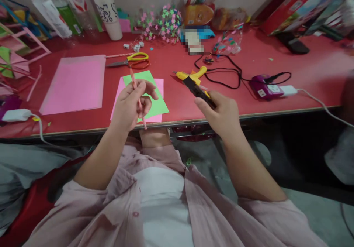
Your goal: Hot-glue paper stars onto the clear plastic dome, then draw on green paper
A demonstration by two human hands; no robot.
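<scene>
In my left hand is a slim pink pencil, pinched near its middle and slanting, tip toward the back of the table. My right hand grips a long black tool with a bit of yellow; I cannot make out its exact kind. Beneath the left hand, a green sheet of paper lies over pink paper near the table's front edge. A yellow glue gun rests just beyond the black tool. Yellow-handled scissors lie behind the green sheet.
A larger pink sheet lies at the left. A black cord runs toward a purple power adapter at the right. Bottles, a white tumbler and paper stars line the back. A person's leg shows at lower left.
</scene>
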